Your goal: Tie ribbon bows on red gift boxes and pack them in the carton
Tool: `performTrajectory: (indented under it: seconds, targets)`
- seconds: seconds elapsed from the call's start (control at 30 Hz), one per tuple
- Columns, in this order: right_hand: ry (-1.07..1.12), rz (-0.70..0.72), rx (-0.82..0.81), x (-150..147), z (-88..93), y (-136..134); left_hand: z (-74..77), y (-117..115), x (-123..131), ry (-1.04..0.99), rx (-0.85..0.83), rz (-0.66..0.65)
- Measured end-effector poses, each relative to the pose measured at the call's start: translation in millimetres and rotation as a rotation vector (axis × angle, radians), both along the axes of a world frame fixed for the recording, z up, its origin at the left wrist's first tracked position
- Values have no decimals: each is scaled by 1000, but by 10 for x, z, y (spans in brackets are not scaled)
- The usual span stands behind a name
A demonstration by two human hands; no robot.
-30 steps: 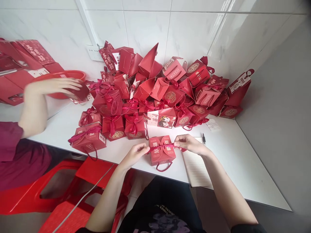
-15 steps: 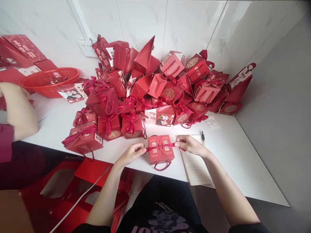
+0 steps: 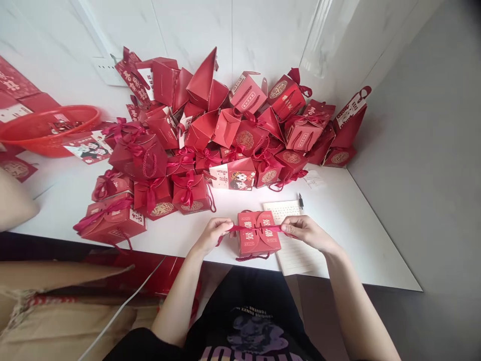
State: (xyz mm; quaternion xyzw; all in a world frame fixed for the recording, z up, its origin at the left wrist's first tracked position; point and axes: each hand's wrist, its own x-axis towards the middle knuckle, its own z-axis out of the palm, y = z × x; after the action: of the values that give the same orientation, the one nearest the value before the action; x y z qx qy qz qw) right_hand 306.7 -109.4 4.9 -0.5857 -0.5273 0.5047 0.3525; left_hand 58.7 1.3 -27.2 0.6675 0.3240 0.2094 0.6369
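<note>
A small red gift box (image 3: 258, 241) with gold characters stands near the front edge of the white table (image 3: 353, 235). A dark red ribbon (image 3: 255, 228) is stretched flat across its top. My left hand (image 3: 212, 234) pinches the ribbon's left end, just left of the box. My right hand (image 3: 305, 231) pinches the other end, to the box's right. Both hands are closed on the ribbon. A cord handle hangs below the box at the table's edge.
A big heap of red gift boxes (image 3: 225, 125) fills the back of the table against the tiled wall. A lined notebook (image 3: 291, 250) and a pen (image 3: 301, 200) lie right of the box. A red basket (image 3: 45, 130) sits far left, near another person's arm (image 3: 13, 203).
My hands have pulled the ribbon tighter and further apart across the box. The other person's arm has withdrawn from the red basket to the left edge. The view has shifted.
</note>
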Motion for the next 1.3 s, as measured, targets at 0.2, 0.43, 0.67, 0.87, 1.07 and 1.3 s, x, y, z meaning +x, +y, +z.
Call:
performTrajectory:
  seconds: [0.2,0.43,0.67,0.87,1.07,1.3]
  targets:
    - [-85,-114,16,-112,-140,-107,-101,-486,71,63,156,334]
    - [-118,-110,40,-57,-214,-132,-71,-1441,-1052,540,702,388]
    - [-28,-113,42,-56,-300,-132,571,-1722,-1606,1377,1021,1031]
    - [42,-97,54,-65,-319,-181,820,-1278,-1410,1677,561,769]
    - [109,-123,61,-120,-351,-219,751,-1193,-1339,1709,503,703]
    - [141,-138,32,-220,-290,-130,731,-1270,-1110,1180,885,946]
